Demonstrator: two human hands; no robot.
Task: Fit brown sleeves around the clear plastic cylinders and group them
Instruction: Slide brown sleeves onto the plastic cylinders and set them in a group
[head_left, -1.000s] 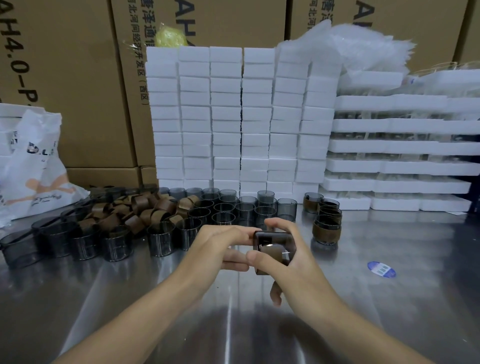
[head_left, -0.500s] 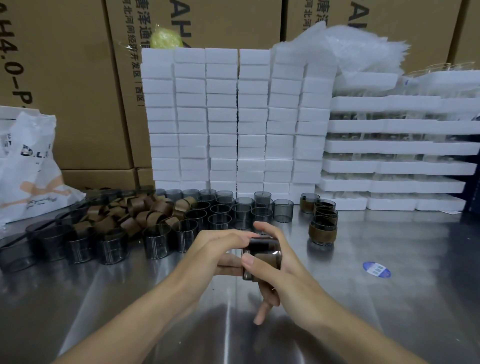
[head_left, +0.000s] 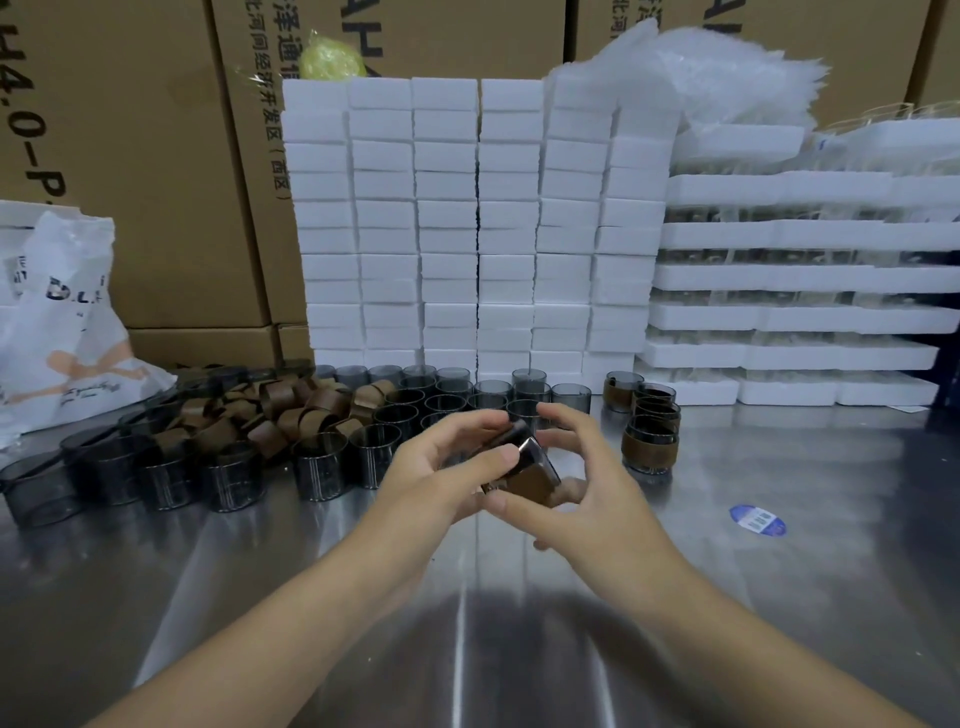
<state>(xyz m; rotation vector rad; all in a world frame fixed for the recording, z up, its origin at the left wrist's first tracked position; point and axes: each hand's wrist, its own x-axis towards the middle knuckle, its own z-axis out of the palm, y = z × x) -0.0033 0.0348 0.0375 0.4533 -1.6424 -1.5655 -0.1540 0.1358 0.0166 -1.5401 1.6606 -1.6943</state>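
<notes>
Item in hand: one clear cylinder (head_left: 519, 441) wearing a brown sleeve (head_left: 535, 480), at centre of view, above the steel table (head_left: 779, 597).

- Left hand (head_left: 447, 467): thumb and fingers pinch the rim.
- Right hand (head_left: 592, 499): thumb against the sleeve, fingers curled round the far side.
- Change: a second ago we held it squarer; now it is tilted.
- Judgement: the sleeve appears seated, so it is ready for the finished group (head_left: 649, 431) at 2 o'clock.
- Loose sleeves (head_left: 270, 415): 10 o'clock.
</notes>
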